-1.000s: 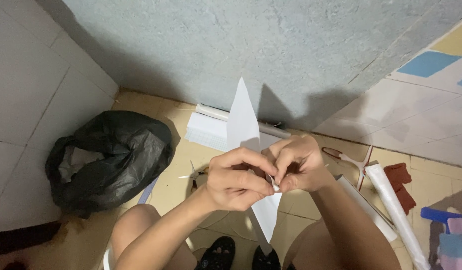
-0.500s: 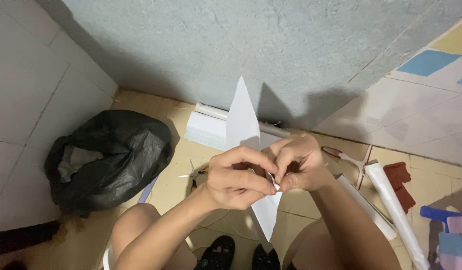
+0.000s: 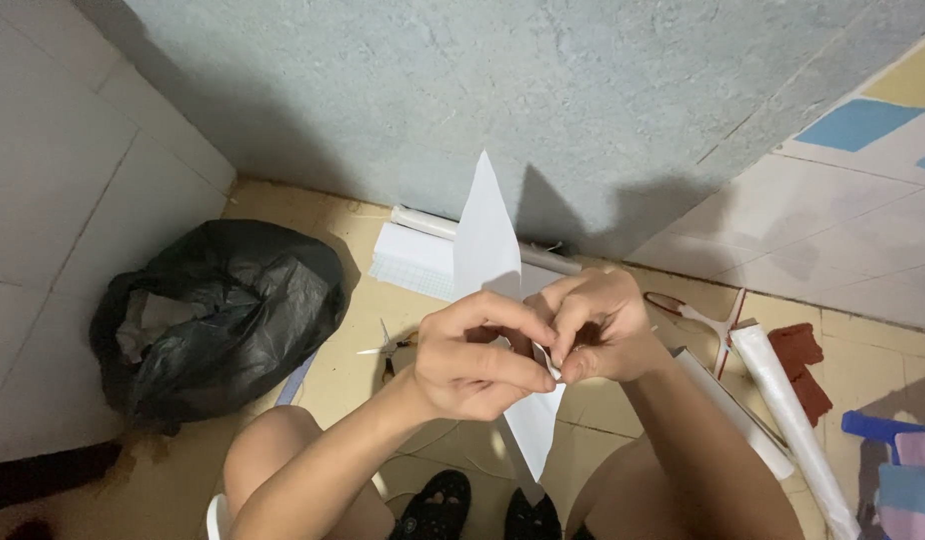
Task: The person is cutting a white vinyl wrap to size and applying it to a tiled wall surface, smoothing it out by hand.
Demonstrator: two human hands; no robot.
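Between the knees, over the tiled floor (image 3: 623, 440), the left hand (image 3: 473, 360) and right hand (image 3: 603, 325) pinch the middle of a folded white paper (image 3: 488, 240). Its long axis runs upright: one point rises above the grip toward the wall, the other hangs below the fingertips.

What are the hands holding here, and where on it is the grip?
Both the left hand and right hand pinch a white folded paper piece at its narrow middle; its long points stick out above and below the grip.
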